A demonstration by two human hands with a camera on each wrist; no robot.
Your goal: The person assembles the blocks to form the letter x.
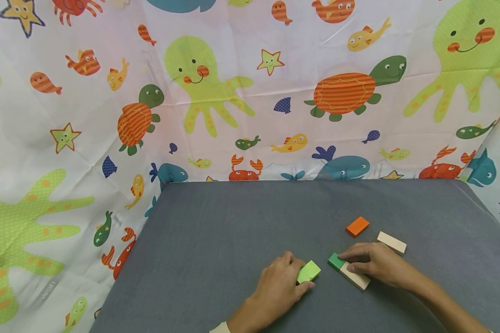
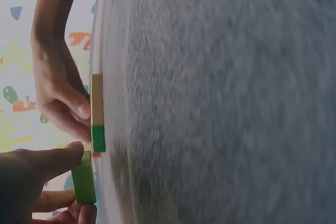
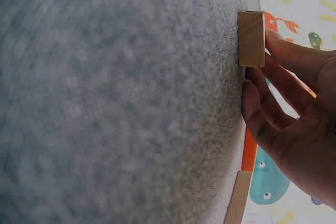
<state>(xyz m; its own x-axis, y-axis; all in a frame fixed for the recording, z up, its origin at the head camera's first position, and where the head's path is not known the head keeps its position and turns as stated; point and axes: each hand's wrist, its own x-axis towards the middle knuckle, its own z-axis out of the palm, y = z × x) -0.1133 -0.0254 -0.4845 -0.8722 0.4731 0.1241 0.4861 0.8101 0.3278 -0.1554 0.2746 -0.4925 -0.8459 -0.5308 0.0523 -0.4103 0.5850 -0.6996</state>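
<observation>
In the head view my left hand [image 1: 278, 286] pinches a light green block [image 1: 309, 272] between thumb and fingers. The left wrist view shows this block [image 2: 84, 182] tilted near the tabletop, thumb on one side and fingers on the other. To its right, a plain wooden block [image 1: 355, 276] lies end to end with a dark green block [image 1: 336, 261]. My right hand [image 1: 377, 262] holds the wooden block, its thumb on it and its fingers reaching along the far side to the green one. The right wrist view shows the wooden block's end [image 3: 251, 39] beside the thumb.
An orange block [image 1: 357, 226] lies behind the pair on the grey tabletop [image 1: 233, 231]. Another plain wooden block [image 1: 392, 242] lies just beyond my right hand. A white curtain [image 1: 233, 115] printed with sea animals hangs along the table's back and sides.
</observation>
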